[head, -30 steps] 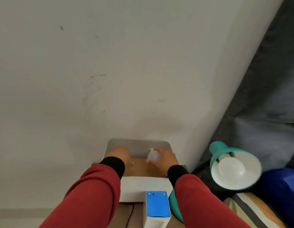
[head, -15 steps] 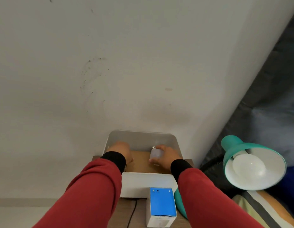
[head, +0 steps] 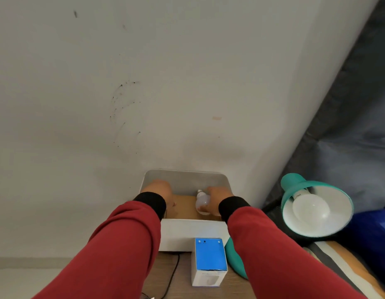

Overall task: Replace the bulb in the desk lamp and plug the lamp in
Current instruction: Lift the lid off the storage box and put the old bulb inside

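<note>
Both hands are reaching into a white bin (head: pixel 193 234) that sits at the far edge of the desk (head: pixel 180 275), right against the wall (head: pixel 165 83). The right hand (head: pixel 216 200) is curled around a small white bulb (head: pixel 202 201). The fingers wrap the round glass part, and the metal screw end points toward the wall. The bulb is low in the bin, near its right side, just above the brown bottom. I cannot tell if it touches the bottom.

The left hand (head: pixel 160 190) is in the left side of the bin. Its fingers are hidden behind the hand and the black cuff, so I cannot tell if they are open or holding something.

The teal desk lamp (head: pixel 316 209) is off the right edge of the desk, tipped so its shade faces us. A big white bulb (head: pixel 310 209) is screwed into it. A blue and white bulb box (head: pixel 210 263) stands near the front edge of the desk, just in front of the bin. A black cord (head: pixel 171 277) lies on the desk near the front edge.

I think the step here is putting down or picking up the small bulb. To do it well, hold the glass softly, not tight. Move it slowly and keep it away from the hard bin walls. If it is being set down, lay it flat on the bottom so it does not roll. Let go only when it rests still.
</note>
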{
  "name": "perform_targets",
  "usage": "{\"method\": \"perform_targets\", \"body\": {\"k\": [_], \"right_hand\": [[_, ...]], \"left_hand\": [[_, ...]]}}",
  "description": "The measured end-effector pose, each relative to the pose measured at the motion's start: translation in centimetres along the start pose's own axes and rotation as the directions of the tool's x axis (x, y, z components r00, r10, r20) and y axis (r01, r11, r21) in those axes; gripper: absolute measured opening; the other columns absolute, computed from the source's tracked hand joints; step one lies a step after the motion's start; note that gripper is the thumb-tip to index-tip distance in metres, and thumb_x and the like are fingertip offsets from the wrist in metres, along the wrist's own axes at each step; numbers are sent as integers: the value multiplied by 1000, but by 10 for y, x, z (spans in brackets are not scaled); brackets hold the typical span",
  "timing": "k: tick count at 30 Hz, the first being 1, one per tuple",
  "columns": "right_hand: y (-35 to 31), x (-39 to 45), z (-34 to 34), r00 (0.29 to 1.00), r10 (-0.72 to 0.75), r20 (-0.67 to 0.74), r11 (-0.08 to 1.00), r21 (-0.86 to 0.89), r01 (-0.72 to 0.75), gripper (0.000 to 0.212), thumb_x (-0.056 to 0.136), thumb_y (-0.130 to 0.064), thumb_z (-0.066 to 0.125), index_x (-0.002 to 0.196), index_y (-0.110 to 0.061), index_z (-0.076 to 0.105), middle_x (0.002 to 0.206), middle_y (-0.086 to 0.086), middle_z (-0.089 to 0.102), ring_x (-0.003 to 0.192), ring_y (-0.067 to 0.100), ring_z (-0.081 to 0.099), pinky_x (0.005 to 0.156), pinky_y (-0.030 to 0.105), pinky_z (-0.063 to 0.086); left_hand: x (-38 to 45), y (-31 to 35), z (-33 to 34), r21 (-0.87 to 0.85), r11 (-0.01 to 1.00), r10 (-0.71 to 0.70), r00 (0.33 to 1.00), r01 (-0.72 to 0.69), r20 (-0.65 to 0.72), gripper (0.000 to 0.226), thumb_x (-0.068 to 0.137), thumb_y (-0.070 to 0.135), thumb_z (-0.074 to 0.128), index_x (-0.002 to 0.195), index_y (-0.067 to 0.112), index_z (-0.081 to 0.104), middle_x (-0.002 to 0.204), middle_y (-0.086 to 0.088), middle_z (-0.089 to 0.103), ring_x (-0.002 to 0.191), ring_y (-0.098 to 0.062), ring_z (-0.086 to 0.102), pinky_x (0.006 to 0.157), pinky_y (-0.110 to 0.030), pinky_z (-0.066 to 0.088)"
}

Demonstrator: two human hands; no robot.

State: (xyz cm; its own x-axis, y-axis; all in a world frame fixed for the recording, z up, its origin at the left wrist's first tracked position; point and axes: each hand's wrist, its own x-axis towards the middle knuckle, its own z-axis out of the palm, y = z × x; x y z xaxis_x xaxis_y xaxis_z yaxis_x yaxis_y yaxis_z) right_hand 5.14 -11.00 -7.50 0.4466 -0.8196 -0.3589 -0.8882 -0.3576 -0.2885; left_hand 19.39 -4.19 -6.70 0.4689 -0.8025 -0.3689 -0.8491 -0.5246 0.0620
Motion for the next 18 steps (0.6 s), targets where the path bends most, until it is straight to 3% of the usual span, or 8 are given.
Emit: {"method": "perform_targets", "body": {"k": [2,6,15,18], "right_hand": [[-6,-18,-14,1000,-26,-10,989,-147,24,39,93,-33,48,120,-5,53,121,14,60,110,29,57,81,30,41],[-12,-55,-38,996,-79,-32,949,-307,66,40,89,-33,52,114,-2,58,119,16,61,109,32,58,85,34,46],[4,-163,-52,998,-53,-33,934,-354,38,51,86,-38,62,123,-4,55,125,12,60,113,28,57,76,29,39],[16,-199,-42,998,-42,-43,933,-358,24,48,86,-38,62,119,-3,58,122,12,62,100,29,59,73,30,40]], "left_hand": [[-14,-2,-9,-19,1000,-1,999,0,-34,51,91,39,57,130,5,51,131,-11,55,120,-27,54,98,-31,44],[-50,-4,-27,-14,1000,6,992,-7,-126,52,87,41,60,126,7,54,127,-11,57,115,-27,57,93,-32,47],[-168,-12,-38,-34,999,-7,972,-1,-234,54,89,37,59,131,6,49,129,-12,56,117,-26,56,96,-30,45],[-205,-15,-17,-20,1000,-5,974,0,-224,49,90,36,57,128,5,52,127,-12,58,117,-26,56,95,-29,45]]}}
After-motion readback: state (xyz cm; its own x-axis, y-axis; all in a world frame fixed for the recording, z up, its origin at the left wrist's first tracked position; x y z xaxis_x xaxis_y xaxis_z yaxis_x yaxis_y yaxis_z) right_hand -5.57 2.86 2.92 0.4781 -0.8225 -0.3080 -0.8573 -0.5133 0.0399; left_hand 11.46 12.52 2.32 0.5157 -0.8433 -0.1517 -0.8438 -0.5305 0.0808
